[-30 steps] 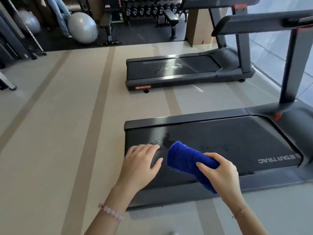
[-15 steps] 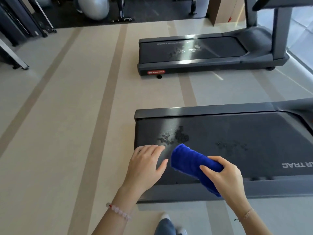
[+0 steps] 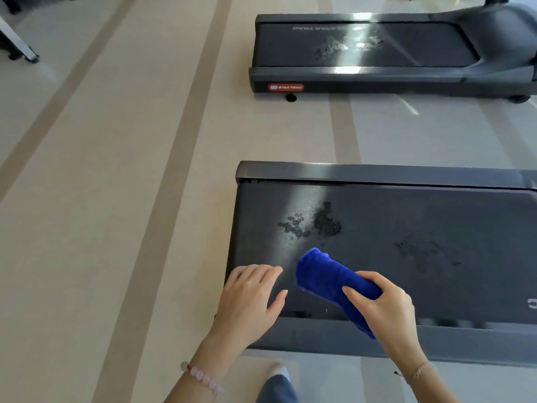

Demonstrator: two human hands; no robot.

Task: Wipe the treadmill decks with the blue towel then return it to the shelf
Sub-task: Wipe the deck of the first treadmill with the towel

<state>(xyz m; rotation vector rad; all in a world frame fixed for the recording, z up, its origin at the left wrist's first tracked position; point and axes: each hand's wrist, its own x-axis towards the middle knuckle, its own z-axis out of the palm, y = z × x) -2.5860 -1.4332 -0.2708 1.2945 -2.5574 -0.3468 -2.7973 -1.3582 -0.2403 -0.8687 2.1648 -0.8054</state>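
Note:
My right hand grips a rolled blue towel just above the near treadmill deck, close to its rear left corner. The towel's free end points up and left toward a dark wet patch on the belt. A fainter patch lies further right. My left hand hovers flat with fingers spread over the deck's left edge, holding nothing. A second treadmill deck lies beyond, with shiny wet marks on its belt.
Beige floor with darker stripes stretches to the left and between the two treadmills. A metal equipment leg stands at the far upper left. My shoe and trouser leg show at the bottom edge.
The view has tilted down and moved closer to the near deck; the far gym equipment left the frame. Both hands kept about the same pose over the deck.

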